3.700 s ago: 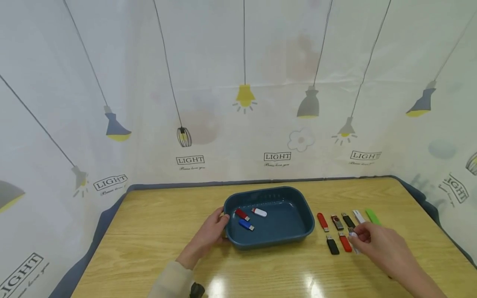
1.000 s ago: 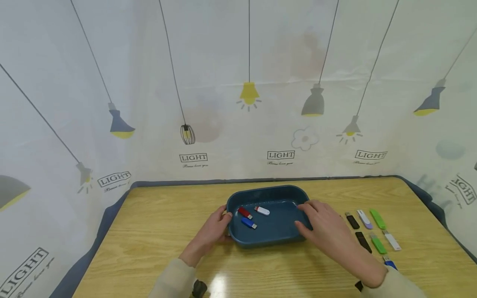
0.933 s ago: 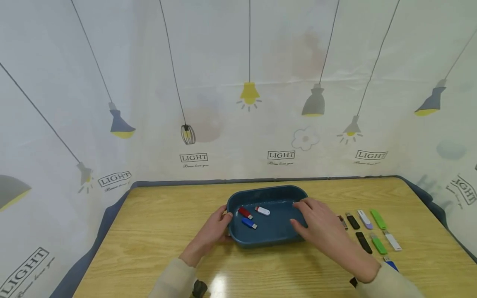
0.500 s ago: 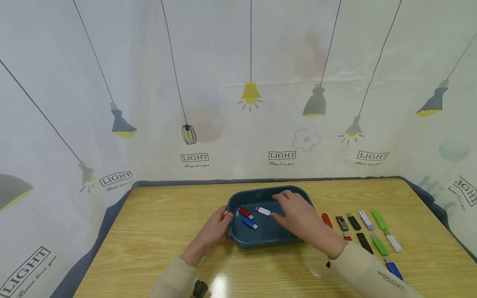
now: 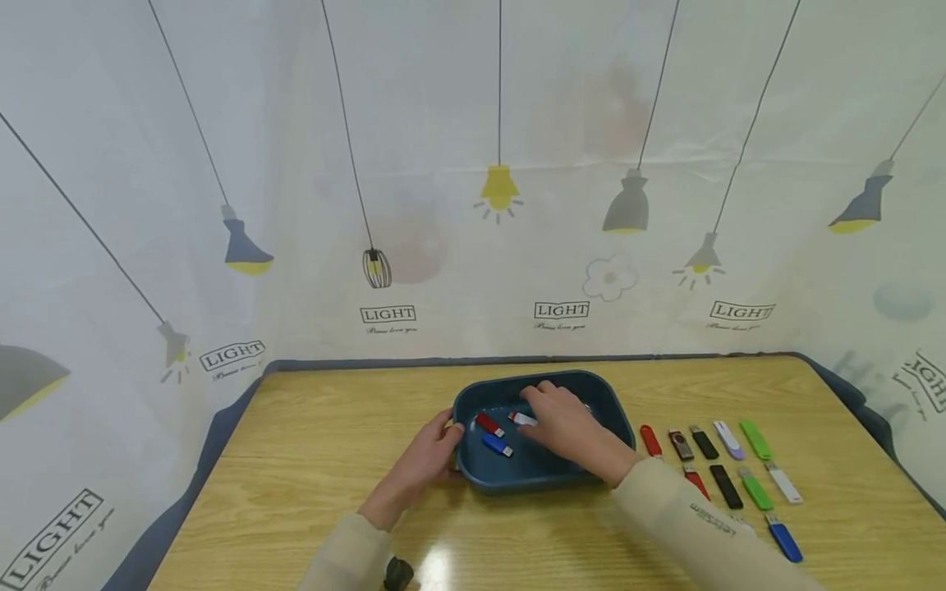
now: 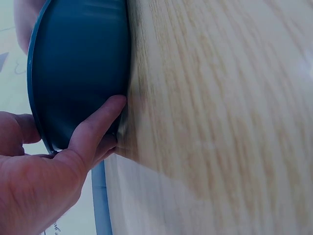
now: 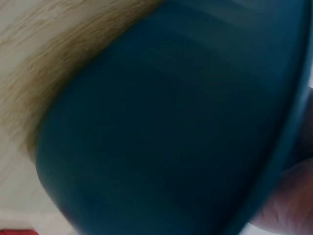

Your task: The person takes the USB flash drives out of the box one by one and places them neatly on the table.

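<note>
A dark blue rectangular tray [image 5: 547, 484] sits on the wooden table. My left hand [image 5: 423, 455] grips its left end, thumb at the rim and fingers [image 6: 100, 122] against the outer wall in the left wrist view. Inside, at the left, lie a red USB stick [image 5: 489, 424], a blue USB stick [image 5: 497, 445] and a white USB stick [image 5: 524, 419]. My right hand [image 5: 565, 423] reaches over the tray's right side, thumb and fingers spread beside the white stick and partly covering it. A small light bit shows behind that hand. In the right wrist view the tray wall [image 7: 161, 122] is blurred.
Right of the tray lie several USB sticks in rows, among them a red one [image 5: 650, 441], a black one [image 5: 726, 486], a green one [image 5: 755, 439] and a blue one [image 5: 784, 538]. My right sleeve [image 5: 687, 513] hides part of them. A printed curtain [image 5: 443, 328] stands behind the table.
My right hand has moved left, from the USB sticks on the table to the tray's right end, then across to the white stick. My left hand has kept its grip on the tray.
</note>
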The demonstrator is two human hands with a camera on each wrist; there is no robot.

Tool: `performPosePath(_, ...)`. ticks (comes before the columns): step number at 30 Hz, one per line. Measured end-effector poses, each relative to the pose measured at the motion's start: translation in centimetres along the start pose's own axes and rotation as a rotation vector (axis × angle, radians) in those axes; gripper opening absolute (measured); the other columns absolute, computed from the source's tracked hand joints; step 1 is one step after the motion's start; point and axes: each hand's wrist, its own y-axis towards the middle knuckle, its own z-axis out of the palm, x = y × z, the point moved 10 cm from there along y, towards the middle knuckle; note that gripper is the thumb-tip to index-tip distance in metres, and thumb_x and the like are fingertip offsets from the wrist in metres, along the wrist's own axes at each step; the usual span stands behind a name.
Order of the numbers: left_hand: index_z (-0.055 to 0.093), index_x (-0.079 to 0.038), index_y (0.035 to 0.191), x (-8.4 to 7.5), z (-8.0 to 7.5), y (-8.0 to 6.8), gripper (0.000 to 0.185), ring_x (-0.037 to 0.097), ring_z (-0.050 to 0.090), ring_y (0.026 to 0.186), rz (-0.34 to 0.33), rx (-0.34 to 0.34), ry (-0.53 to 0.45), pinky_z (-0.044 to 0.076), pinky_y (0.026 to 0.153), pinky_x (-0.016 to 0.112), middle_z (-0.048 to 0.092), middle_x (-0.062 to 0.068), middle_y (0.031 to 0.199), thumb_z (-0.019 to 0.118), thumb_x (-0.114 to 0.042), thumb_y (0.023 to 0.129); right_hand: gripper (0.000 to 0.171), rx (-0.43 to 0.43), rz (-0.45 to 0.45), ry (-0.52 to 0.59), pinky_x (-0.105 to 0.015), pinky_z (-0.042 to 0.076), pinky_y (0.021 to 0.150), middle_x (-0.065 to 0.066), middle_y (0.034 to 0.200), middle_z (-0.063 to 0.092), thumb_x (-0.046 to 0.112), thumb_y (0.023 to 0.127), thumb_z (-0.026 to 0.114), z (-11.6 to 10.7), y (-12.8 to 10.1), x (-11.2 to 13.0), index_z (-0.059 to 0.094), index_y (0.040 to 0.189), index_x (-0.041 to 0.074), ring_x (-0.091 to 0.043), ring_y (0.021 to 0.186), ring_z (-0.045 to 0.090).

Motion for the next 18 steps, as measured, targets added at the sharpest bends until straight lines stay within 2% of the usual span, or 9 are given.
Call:
performPosePath(11,0.022,0.005,0.161,-0.2,0.0,-0.2,0.055,0.047,0.055,0.129,0.001,-0.009,0.008,0.062,0.083,0.054,0.039,0.034,0.155,0.037,-0.019,0.114,0.041,0.015,0.009,-0.013,-0.049,0.056,0.080,-0.019,0.103,0.064,0.018,0.090,0.082,1.5,1.5,0.0,0.067,0.119,-0.006,-0.034,0.089,0.062)
performPosePath(18,0.023,0.005,0.161,-0.2,0.0,-0.2,0.054,0.046,0.056,0.128,0.001,-0.009,0.015,0.062,0.083,0.053,0.041,0.035,0.153,0.036,-0.018,0.114,0.024,0.025,0.033,-0.030,-0.044,0.054,0.070,-0.011,0.085,0.061,0.016,0.088,0.083,2.2,2.4,0.1,0.069,0.096,-0.001,-0.026,0.077,0.058)
